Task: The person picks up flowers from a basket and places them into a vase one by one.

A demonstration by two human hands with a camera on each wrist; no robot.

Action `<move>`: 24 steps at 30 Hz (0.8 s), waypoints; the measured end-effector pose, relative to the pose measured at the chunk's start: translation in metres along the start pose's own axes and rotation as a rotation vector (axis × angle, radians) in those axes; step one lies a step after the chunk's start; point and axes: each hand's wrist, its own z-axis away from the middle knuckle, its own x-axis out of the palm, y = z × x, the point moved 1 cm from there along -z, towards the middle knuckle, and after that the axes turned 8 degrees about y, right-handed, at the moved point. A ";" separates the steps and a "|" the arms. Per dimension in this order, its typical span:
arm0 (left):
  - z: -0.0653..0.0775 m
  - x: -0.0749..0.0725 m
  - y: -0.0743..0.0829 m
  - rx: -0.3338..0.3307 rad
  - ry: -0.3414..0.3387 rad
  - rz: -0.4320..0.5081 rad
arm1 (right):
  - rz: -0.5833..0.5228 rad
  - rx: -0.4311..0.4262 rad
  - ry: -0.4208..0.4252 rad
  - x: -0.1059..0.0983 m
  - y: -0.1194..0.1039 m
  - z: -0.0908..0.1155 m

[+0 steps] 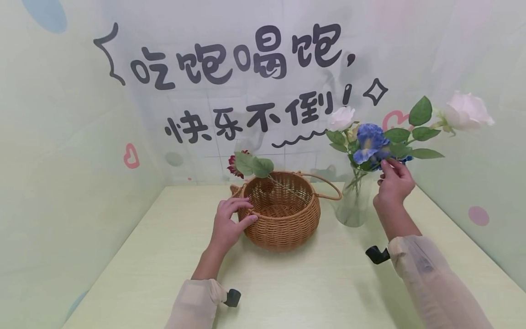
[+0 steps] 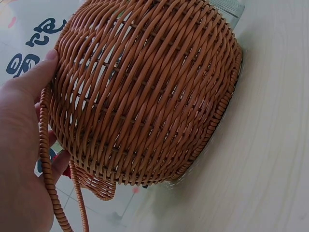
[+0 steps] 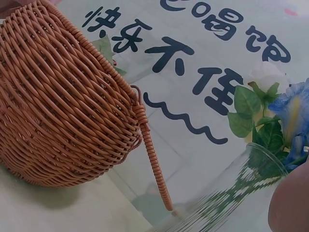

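A brown wicker basket (image 1: 283, 228) stands mid-table, and my left hand (image 1: 230, 221) grips its left rim with thumb and fingers. In the left wrist view the woven side of the basket (image 2: 145, 92) fills the middle, with my left hand (image 2: 29, 106) at its rim. A red flower (image 1: 236, 165) with green leaves (image 1: 263, 167) leans out over the back left of the basket. At the right, my right hand (image 1: 396, 180) pinches at a blue flower (image 1: 370, 142) just above the glass vase (image 1: 353, 214). Fingertips are partly hidden by petals.
White flower (image 1: 342, 119) and pale pink flower (image 1: 468, 111) rise from the vase, the pink one reaching far right. The basket's handle (image 1: 328, 183) sticks out toward the vase. Printed wall sheets (image 1: 197, 160) enclose the pale table (image 1: 296, 292) behind and at both sides.
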 end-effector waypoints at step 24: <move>-0.001 -0.001 0.002 -0.011 -0.005 0.014 | 0.083 0.064 0.003 -0.017 0.025 0.025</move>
